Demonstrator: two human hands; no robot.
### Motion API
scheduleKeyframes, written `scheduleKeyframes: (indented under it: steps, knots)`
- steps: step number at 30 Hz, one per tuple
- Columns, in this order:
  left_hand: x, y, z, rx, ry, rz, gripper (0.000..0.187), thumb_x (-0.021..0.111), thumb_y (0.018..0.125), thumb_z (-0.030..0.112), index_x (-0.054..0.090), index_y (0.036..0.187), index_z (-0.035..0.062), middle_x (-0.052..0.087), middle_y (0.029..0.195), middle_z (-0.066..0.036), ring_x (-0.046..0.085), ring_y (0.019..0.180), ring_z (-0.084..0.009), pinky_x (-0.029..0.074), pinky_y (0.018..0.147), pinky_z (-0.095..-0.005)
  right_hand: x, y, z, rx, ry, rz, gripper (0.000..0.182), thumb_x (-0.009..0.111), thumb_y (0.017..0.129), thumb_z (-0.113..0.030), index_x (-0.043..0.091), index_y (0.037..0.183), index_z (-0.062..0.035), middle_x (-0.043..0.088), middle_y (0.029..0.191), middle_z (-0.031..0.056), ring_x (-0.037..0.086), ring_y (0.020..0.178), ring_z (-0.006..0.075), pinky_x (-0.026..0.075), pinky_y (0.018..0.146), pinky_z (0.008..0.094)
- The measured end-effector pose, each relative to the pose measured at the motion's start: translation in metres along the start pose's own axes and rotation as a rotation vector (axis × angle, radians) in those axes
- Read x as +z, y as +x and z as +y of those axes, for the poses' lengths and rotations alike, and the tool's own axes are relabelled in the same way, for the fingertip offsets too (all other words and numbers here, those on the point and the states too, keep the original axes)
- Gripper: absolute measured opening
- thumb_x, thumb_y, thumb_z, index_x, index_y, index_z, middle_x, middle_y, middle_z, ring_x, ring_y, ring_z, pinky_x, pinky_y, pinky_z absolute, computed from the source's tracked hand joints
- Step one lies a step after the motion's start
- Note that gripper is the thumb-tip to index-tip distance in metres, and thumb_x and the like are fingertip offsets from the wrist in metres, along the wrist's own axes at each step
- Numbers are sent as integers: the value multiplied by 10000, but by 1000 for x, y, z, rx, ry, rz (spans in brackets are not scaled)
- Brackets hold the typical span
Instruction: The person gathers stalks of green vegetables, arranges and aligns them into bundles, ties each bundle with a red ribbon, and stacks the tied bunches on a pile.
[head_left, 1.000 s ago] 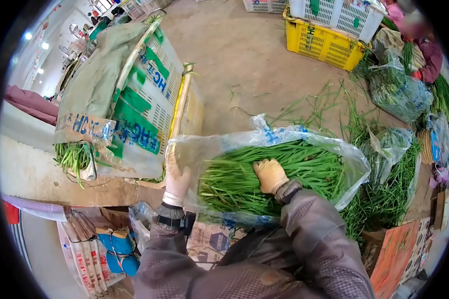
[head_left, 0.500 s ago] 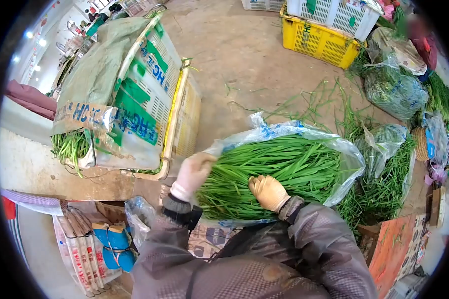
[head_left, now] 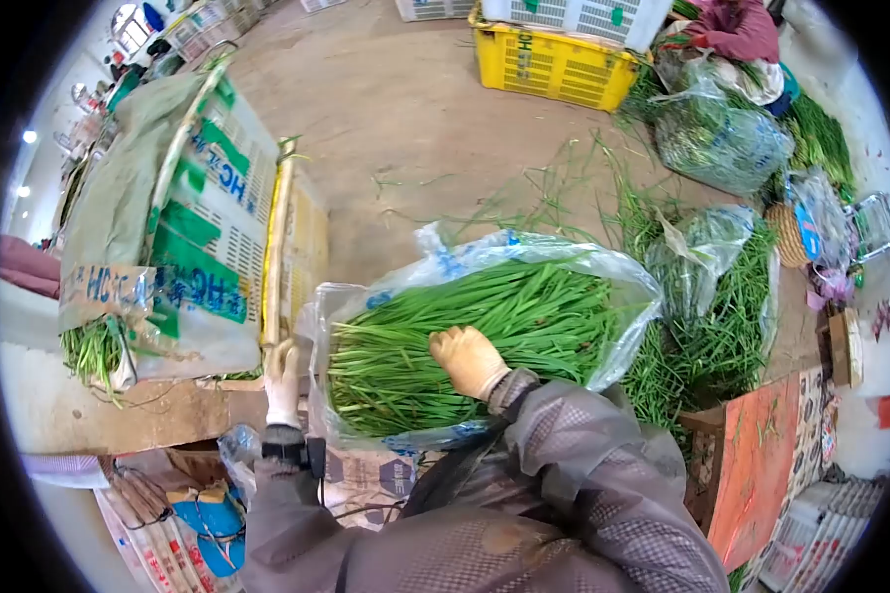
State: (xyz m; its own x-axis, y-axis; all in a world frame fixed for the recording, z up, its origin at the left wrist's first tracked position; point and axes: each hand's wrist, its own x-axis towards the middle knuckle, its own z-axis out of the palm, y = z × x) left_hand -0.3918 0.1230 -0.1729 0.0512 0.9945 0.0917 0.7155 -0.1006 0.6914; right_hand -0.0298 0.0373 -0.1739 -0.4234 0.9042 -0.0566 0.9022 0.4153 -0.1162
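Note:
A clear plastic bag (head_left: 635,287) with blue print lies spread in front of me, its mouth folded back around a thick layer of garlic chives (head_left: 534,301). The pale cut ends point left. My right hand (head_left: 468,362), in a tan glove, rests on the middle of the chives with its fingers curled down into them; the fingertips are hidden. My left hand (head_left: 282,383), in a whitish glove, is just left of the bag's edge, near the foot of the crate stack. Its fingers are stretched out away from me, and I see nothing held in them.
White crates (head_left: 203,227) under a grey cover stand at left. A yellow crate (head_left: 554,67) bears a white one at the back. To the right are loose greens (head_left: 707,366), a filled bag (head_left: 727,143), an orange board (head_left: 756,465) and another person's sleeve (head_left: 740,35).
My left hand has left the bag's left edge and moved left and toward me. My right hand stays on the chives. The view has shifted to the right.

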Motion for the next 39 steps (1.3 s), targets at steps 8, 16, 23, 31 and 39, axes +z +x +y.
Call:
scheduleKeyframes:
  steps: [8,16,23,31,39]
  knots:
    - [66,-64,-90,-640,-583,-99,430,506,979,350,560,1266,35,577,1256,-116,536,1157,-234,427,999,-368,-7,2,4,43,8,-135,784,778,676,-289,461,1331,4,634,1007,94,598,1008,240,468,832,359]
    - [89,-77,-68,-861,-1023,-132,540,439,988,456,484,1357,64,512,1354,-96,480,1239,-243,391,1055,-392,4,22,21,139,-36,-123,672,743,700,-278,525,1301,-72,644,1007,72,601,995,247,456,809,379]
    - [44,-59,-58,-452,-1846,-476,637,380,995,548,418,1436,90,454,1439,-78,432,1311,-250,360,1105,-412,1,49,53,224,65,-121,473,700,737,-214,630,1204,-173,694,1000,49,631,1015,230,466,823,373]
    - [32,-79,61,162,-46,63,1207,832,678,117,6,1558,78,150,1556,-226,226,1421,-334,304,1137,-431,6,64,59,245,88,-133,488,700,752,-221,636,1235,-181,709,1036,88,649,1029,270,491,861,391]
    - [8,-85,-9,-548,-818,133,634,478,755,-179,492,1361,7,649,1063,-73,640,921,-163,559,770,-294,0,81,80,322,229,-197,638,799,695,-340,615,1291,-209,700,1100,109,654,1052,285,509,890,407]
